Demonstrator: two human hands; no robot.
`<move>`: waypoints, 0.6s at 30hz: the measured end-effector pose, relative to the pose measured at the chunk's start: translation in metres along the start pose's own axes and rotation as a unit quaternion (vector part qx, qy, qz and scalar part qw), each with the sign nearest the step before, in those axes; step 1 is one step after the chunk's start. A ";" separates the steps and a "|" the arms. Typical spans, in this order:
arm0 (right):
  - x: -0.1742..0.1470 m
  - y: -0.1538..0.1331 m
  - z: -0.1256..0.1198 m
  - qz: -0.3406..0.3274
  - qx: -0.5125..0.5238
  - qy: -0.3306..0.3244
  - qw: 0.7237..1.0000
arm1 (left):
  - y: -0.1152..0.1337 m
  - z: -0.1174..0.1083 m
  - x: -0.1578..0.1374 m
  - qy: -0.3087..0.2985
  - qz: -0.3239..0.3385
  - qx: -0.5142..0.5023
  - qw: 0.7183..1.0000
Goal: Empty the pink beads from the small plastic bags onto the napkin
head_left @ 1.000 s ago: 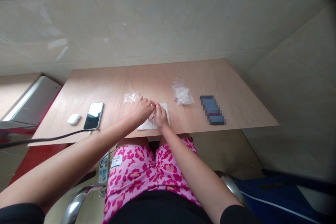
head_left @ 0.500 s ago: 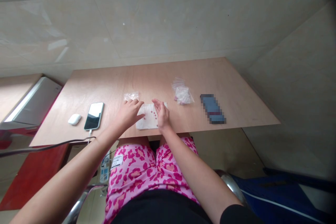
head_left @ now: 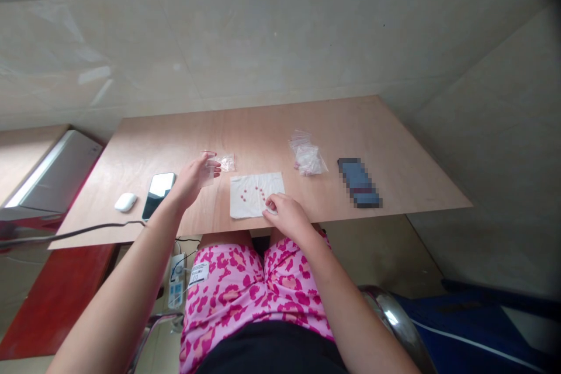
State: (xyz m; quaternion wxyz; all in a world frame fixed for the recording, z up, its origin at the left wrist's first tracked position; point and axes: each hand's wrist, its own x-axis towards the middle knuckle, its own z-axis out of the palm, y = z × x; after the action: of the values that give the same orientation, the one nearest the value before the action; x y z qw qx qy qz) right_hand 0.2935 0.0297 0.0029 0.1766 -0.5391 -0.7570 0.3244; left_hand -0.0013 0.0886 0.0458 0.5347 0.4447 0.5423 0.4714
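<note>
My left hand [head_left: 193, 178] holds a small clear zip bag [head_left: 207, 175] with a red strip along its top, between thumb and fingers above the table. Just beyond it, more clear plastic bags [head_left: 227, 162] lie flat. A white tissue [head_left: 240, 208] is spread near the table's front edge, with several small reddish round pieces [head_left: 244, 190] scattered on it; they are too small to tell whether beads or pills. At the tissue's right side, my right hand [head_left: 287, 213] has its fingertips pinched together low over it. Whatever those fingertips hold is hidden.
Another heap of clear zip bags [head_left: 309, 159], some with pinkish contents, lies right of the tissue. Farther right is a dark blurred-out phone-shaped object [head_left: 359, 182]. A phone [head_left: 158, 190] and a white earbud case [head_left: 125, 202] lie left on the wooden table [head_left: 263, 128]. A dark cable crosses the left edge.
My left hand has moved left off the tissue and now has a clear bag in it. My right hand has turned from upright and flat to a pinch at the tissue's right side.
</note>
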 end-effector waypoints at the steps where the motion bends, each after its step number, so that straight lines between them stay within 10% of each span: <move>1: 0.000 0.000 0.002 0.000 -0.014 0.002 1.000 | 0.002 -0.003 0.006 0.015 0.008 0.019 1.000; 4: -0.001 0.001 0.004 0.006 -0.026 -0.001 1.000 | 0.009 -0.009 0.021 0.042 0.064 0.177 0.981; 9: 0.001 -0.007 0.000 0.006 -0.030 0.007 1.000 | 0.008 -0.008 0.046 -0.001 0.171 0.482 0.860; 18: 0.025 -0.024 0.003 0.009 -0.053 0.008 0.999 | -0.015 -0.003 0.071 -0.108 0.203 0.542 0.808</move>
State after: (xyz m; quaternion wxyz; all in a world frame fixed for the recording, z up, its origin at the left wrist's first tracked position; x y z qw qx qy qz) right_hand 0.2656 0.0474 0.0150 0.1507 -0.5574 -0.7665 0.2811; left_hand -0.0061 0.1566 0.0199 0.1546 0.8103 0.5457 0.1472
